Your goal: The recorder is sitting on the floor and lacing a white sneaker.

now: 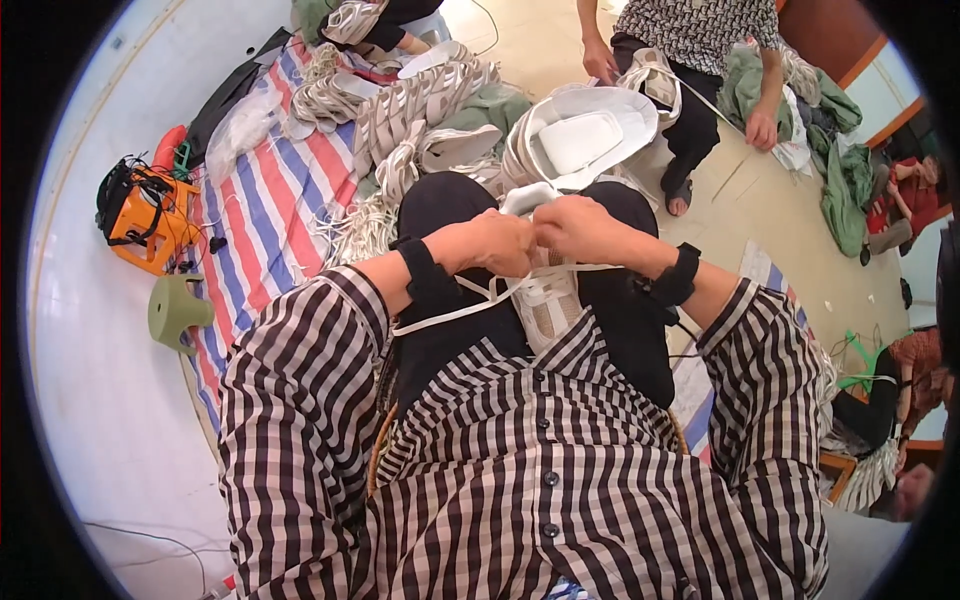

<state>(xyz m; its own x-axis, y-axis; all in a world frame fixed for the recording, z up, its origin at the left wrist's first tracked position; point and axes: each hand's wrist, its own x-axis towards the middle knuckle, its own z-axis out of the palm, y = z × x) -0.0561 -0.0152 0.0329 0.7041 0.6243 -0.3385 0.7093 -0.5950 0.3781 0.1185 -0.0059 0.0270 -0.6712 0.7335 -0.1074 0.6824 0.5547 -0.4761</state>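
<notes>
A beige-and-white sneaker (549, 308) is held between my knees, its toe toward my body. Over the sneaker's upper end my left hand (500, 243) and my right hand (580, 230) meet, fingers closed and knuckles nearly touching. Both seem to pinch the white shoelace (440, 319), though their fingertips are mostly hidden. One loose length of lace trails left across my thigh; another stretch passes under my right wrist. A pale shoe collar or tongue (530, 198) rises just beyond my hands.
A white tub-like container (610, 118) and rows of sneakers (425, 105) lie ahead. Bundled laces (360, 236) rest on the striped sheet (270, 195). At left are an orange basket (152, 225) and a green stool (181, 312). A co-worker (697, 45) sits ahead with a shoe; others sit at right.
</notes>
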